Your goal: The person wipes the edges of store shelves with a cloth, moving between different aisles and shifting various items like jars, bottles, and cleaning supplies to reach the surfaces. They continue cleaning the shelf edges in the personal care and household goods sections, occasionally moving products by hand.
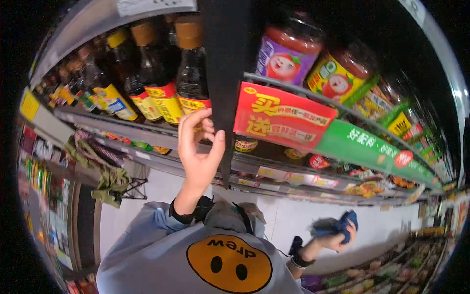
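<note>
My left hand (199, 152) is raised at the front of the shelf, beside a dark upright post (226, 73). Its fingers are bent and the thumb stands apart, with nothing visible between them. The fingertips overlap the lower label of a dark sauce bottle (192, 68) with a brown cap. Similar dark bottles (159, 73) stand in a row to its left. Low on the right, my right hand (342, 237) is closed round a dark blue cloth (342, 224), which bunches above the fingers.
Right of the post are jars of red sauce (289, 54) behind a red promotional sign (284, 115) and a green strip (377, 147). Green and striped garments (105, 171) hang over a folding stand at left. More stocked shelves (382, 272) rise at lower right, beyond the pale floor (289, 215).
</note>
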`<move>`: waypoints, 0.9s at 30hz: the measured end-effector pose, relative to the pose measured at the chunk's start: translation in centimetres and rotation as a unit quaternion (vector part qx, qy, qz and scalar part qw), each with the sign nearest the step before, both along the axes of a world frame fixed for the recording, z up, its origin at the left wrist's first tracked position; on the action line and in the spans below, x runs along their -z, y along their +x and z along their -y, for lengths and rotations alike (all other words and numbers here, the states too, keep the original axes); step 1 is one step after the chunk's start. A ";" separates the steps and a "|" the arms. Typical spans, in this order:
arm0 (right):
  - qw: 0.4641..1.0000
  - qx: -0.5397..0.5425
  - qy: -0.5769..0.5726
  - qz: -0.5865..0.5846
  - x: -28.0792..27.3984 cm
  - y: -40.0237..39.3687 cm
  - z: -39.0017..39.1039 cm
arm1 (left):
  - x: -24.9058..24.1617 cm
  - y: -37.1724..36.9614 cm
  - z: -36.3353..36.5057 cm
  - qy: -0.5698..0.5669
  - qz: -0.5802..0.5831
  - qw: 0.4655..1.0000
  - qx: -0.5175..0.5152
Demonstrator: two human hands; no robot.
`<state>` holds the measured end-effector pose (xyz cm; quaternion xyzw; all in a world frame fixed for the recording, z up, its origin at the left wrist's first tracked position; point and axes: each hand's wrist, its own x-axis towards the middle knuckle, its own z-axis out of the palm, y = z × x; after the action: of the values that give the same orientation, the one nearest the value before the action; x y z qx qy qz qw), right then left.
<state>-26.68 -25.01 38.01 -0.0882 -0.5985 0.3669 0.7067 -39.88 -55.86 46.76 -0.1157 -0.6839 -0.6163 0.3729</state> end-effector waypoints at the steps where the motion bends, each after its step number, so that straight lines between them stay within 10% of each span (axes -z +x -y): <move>1: 1.000 -0.011 0.007 0.006 -0.2 -0.2 2.0 | 0.2 -0.1 0.0 -0.014 -0.008 1.000 -0.005; 11: 0.959 -0.115 0.201 0.165 -8.1 -3.4 15.1 | 0.2 0.5 0.4 -0.063 -0.009 0.997 0.033; 27: 0.941 -0.152 0.298 0.056 -18.0 -10.0 17.5 | 0.9 1.0 2.4 -0.092 0.001 0.993 0.080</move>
<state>-36.67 -42.47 55.99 0.1980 -0.7257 0.2691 0.6015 -38.85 -58.25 45.91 -0.2030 -0.7267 -0.5787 0.3094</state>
